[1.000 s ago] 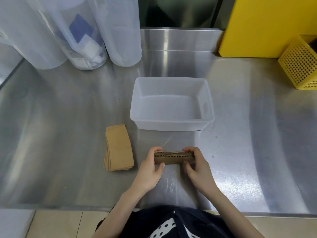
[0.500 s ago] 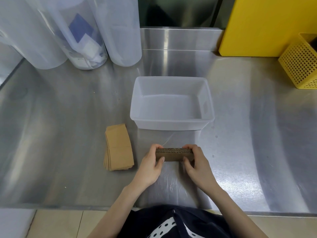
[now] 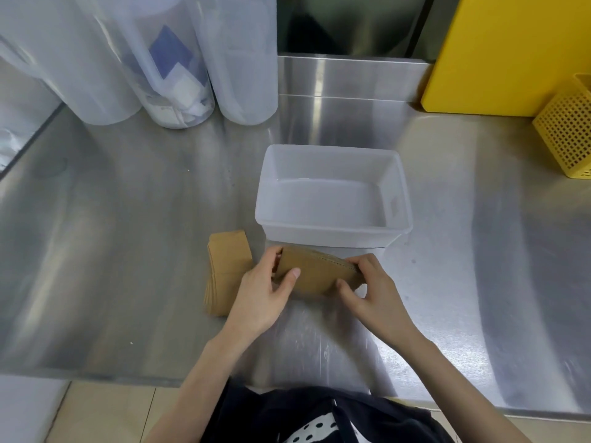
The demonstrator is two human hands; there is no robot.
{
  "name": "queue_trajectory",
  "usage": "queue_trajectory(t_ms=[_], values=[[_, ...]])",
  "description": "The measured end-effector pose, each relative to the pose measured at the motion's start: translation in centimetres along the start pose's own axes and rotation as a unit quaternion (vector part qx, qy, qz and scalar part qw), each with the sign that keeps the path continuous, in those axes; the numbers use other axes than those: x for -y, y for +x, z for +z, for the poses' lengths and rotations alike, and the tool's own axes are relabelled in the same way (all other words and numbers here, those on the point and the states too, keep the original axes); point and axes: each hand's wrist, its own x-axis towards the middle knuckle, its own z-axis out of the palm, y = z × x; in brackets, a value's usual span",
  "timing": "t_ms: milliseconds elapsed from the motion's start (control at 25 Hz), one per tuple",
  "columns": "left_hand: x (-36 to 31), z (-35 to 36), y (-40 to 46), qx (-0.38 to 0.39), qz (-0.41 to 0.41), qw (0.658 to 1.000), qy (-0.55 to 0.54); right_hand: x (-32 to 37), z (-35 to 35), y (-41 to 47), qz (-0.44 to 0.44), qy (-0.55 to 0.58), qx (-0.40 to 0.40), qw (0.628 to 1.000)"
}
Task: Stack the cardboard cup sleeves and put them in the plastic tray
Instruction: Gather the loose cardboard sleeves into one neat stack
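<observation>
On your steel counter [image 3: 128,219], the tray [image 3: 332,233] sits beyond your hands. Your left hand [image 3: 260,297] and right hand [image 3: 372,290] clasp a sleeve stack [image 3: 315,276]; more sleeves [image 3: 224,273], perhaps a dozen, lie left.

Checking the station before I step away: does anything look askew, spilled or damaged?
Nothing serious. The loose pile of sleeves on the steel counter is slightly fanned, its edges not flush. The bundle held between the left hand and right hand looks intact, and the plastic tray sits upright, empty.
</observation>
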Motion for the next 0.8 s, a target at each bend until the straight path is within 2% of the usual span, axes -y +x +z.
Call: queue_trajectory(t_ms=[120, 280, 520, 680, 800], values=[[-0.1, -2.5, 0.3, -0.03, -0.008, 1.0, 0.002, 2.3, 0.9, 1.3, -0.043, -0.012, 0.082, 0.996], [0.4, -5.8, 1.5, -0.068, -0.007, 0.992, 0.102, 5.2, 3.0, 3.5, -0.06, -0.032, 0.178, 0.982], [2.0, -8.5, 3.7, -0.053, -0.049, 0.984, 0.163, 7.1, 6.7, 6.2, 0.06, 0.04, 0.212, 0.975], [3.7, -7.9, 3.4, -0.02, -0.094, 0.984, 0.151, 6.9, 8.1, 6.4, 0.081, 0.012, 0.216, 0.973], [4.6, -7.2, 2.9, -0.032, -0.113, 0.981, 0.157, 6.9, 8.8, 6.3, 0.081, -0.019, 0.212, 0.974]])
